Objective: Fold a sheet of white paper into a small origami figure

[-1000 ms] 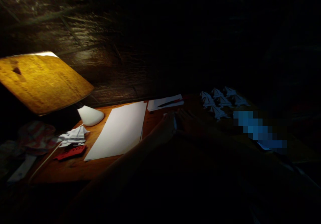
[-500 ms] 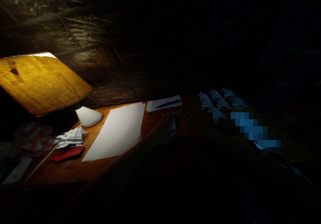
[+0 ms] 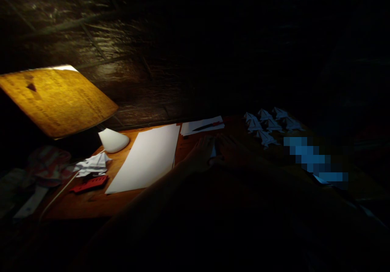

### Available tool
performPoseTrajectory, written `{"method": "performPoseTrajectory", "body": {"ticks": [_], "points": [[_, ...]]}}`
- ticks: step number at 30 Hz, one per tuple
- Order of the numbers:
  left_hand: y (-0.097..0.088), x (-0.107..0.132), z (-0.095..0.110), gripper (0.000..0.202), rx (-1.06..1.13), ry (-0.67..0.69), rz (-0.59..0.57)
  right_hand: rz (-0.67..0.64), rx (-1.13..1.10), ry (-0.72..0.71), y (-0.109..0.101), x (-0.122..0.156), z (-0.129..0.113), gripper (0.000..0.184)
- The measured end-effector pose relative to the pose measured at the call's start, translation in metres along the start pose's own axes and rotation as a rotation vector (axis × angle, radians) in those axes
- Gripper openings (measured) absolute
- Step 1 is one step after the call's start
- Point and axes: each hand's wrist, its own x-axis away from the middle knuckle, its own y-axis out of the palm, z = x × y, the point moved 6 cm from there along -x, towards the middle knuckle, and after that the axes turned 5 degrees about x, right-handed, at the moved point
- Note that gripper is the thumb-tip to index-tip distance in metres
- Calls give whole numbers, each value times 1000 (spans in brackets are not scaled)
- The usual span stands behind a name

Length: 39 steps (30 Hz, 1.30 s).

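The scene is very dark. My left hand [image 3: 199, 156] lies on the wooden table [image 3: 91, 201] with its fingers stretched forward, pressing on a small piece of white paper [image 3: 213, 152] of which only a sliver shows. My right hand [image 3: 230, 150] rests right beside it, fingers flat on the same paper, mostly lost in shadow. A large white sheet [image 3: 148, 158] lies just left of my left hand. Several folded paper figures [image 3: 269, 123] sit in a cluster at the far right.
A second white sheet [image 3: 202, 125] with a dark knife-like tool [image 3: 207, 125] lies beyond my hands. A white lamp shade [image 3: 113, 140], crumpled paper [image 3: 93, 164], a red object [image 3: 89, 183] and a yellow board [image 3: 57, 99] are at the left. A blurred blue patch [image 3: 315, 160] lies right.
My hands have lowered from a raised, bunched pose to lying flat on the small paper. The view has shifted slightly.
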Motion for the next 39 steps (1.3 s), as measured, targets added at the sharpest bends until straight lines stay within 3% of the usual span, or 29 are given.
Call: {"method": "performPoseTrajectory", "body": {"ticks": [6,11,19,31,39], "points": [[-1,-7,-7,64,-42,-32,-35,-9,-39,71,-13,-3,2,88],[-4,-8,-7,56,-35,-21,-8,0,-13,106,-18,-6,4,82],[-9,-8,-1,30,-30,-21,22,64,-69,99,-16,-7,7,78],[-10,-10,-1,28,-70,-53,-11,22,-33,127,-20,-9,8,79],[-21,-9,0,31,-126,-182,-32,12,-49,150,-21,-10,11,81]]}}
